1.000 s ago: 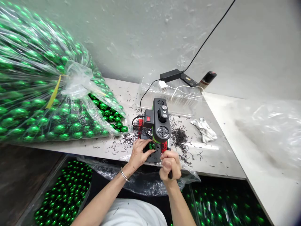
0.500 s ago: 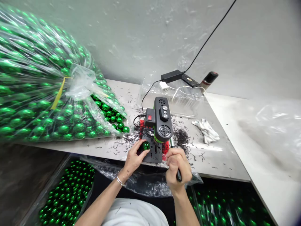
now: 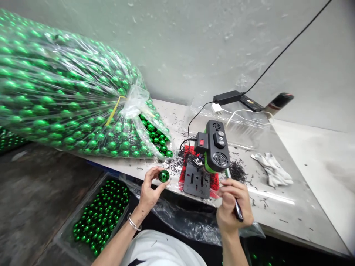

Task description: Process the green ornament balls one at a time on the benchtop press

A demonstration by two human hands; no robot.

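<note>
Between the thumb and fingers of my left hand (image 3: 150,187) is a shiny green ball ornament (image 3: 164,176), held above the table's front edge, left of the machine. My right hand (image 3: 234,204) is closed around the black-ended lever handle (image 3: 239,211) of a small black and green drill press (image 3: 218,147). Below its head lies a slotted black base plate (image 3: 196,181) with no ball on it. The plate rests on a red mat (image 3: 213,185). Black shavings (image 3: 237,171) are scattered around the machine.
A big clear bag of green balls (image 3: 83,111) lies at the left, its torn opening toward the machine. Below stands a bin of green balls (image 3: 101,214). White gloves (image 3: 273,170) lie right; a power adapter (image 3: 227,97) and plastic tray (image 3: 244,135) sit behind.
My left hand has moved the ball off the base plate, out to the left. My right hand stays on the lever. The camera view has turned left.
</note>
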